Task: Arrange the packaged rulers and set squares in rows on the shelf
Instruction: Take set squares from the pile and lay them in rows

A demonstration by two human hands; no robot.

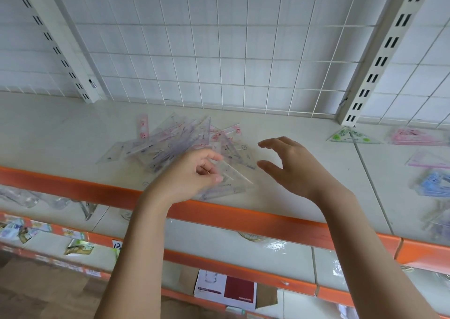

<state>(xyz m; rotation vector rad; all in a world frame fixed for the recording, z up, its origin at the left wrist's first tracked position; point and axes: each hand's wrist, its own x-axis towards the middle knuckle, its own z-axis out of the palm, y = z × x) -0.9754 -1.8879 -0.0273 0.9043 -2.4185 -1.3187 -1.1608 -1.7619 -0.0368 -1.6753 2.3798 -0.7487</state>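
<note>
Down low, a cardboard box (226,292) sits beneath the lower shelves, but the action is higher up. At the orange front lip (243,217) of the shelf (60,136), the left hand (192,172) has its fingers (214,157) curled round the corner of a clear set square (231,172), pinching it just inside the front edge. Just beside it the right hand (294,165) hovers with fingers spread wide and holding nothing, thumb and forefinger apart as if ready to take the other end.

Behind both hands, toward the middle of the shelf, lies the jumble of packaged rulers and set squares (175,138), overlapping at all angles, no row formed yet. Further along, near the right end, a green set square (350,136) lies at the foot of the slotted upright (389,51), with pink packs (418,136) and blue packs (433,182) beyond it. The wire grid (219,51) closes the back.

The risk, as I see it: those sleeves look slick, and the held piece is tucked under its neighbours. Lift it sharply and the heap could slide forward over the orange lip. A pinch that light on one corner could also let it swing and drop.
</note>
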